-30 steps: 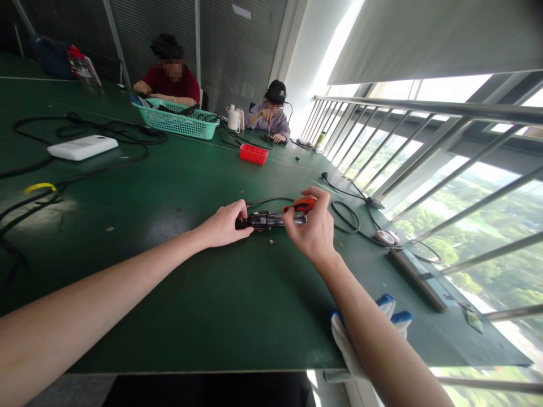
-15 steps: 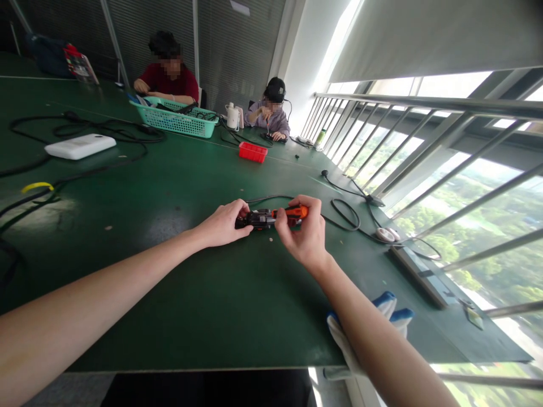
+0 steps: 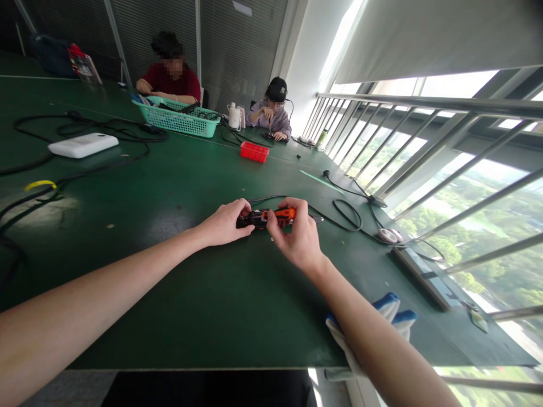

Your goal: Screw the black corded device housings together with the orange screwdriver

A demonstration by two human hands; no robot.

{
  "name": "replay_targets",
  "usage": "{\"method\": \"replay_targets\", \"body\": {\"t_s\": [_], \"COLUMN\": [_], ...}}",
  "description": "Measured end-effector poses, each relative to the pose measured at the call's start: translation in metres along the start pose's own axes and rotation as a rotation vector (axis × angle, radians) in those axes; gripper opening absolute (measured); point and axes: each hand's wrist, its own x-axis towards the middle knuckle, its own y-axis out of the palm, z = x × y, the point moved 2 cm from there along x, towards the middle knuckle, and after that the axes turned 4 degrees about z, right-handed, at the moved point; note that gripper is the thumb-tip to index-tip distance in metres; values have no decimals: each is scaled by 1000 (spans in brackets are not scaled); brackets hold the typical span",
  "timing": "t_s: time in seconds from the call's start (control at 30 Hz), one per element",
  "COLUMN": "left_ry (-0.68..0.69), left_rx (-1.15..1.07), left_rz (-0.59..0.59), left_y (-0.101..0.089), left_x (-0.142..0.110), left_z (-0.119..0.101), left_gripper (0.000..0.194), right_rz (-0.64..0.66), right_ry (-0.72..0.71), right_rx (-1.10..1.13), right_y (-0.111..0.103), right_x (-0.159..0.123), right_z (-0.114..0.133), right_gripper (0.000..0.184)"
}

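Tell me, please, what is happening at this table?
At the green table, a person's left hand holds one end of a black device. The right hand grips an orange tool close to the device; whether the two touch is unclear. Farther back, one co-worker sits behind a green basket, and another sits beyond a red box.

Here's the bare left forearm (image 3: pixel 119 285) reaching in long and low from the lower left corner, with the bare left hand (image 3: pixel 227 222) at its end, thumb and fingers curled into a grip. And across from it, the bare right forearm (image 3: pixel 373 322) slants up and inward from the lower right, the bare right hand (image 3: pixel 299 240) closed, fingers bent over, thumb pointing towards the left hand, the two near but apart!
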Motion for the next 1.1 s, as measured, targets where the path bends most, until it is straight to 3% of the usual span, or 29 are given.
{"method": "replay_targets", "body": {"t_s": [0.37, 0.57, 0.7, 0.8, 0.97, 1.1], "left_ry": [10, -11, -19, -11, 24, 32], "left_rx": [0, 1, 4, 26, 107, 106], "left_rz": [-18, 5, 17, 10, 19, 11], "left_y": [1, 0, 1, 1, 3, 3], "left_x": [0, 0, 0, -1, -2, 0], "left_z": [0, -2, 0, 1, 0, -1], "left_gripper": [33, 32, 32, 35, 50, 42], "right_rz": [-65, -33, -29, -60, -235, -249], "right_ry": [-78, -132, -106, -69, 110, 153], "right_rx": [-96, -138, -98, -108, -132, -164], "right_y": [4, -4, -1, -3, -20, -25], "right_x": [0, 4, 4, 4, 8, 12], "right_z": [-4, -2, -2, -6, -21, -28], "right_gripper": [34, 16, 29, 25, 23, 21]}}
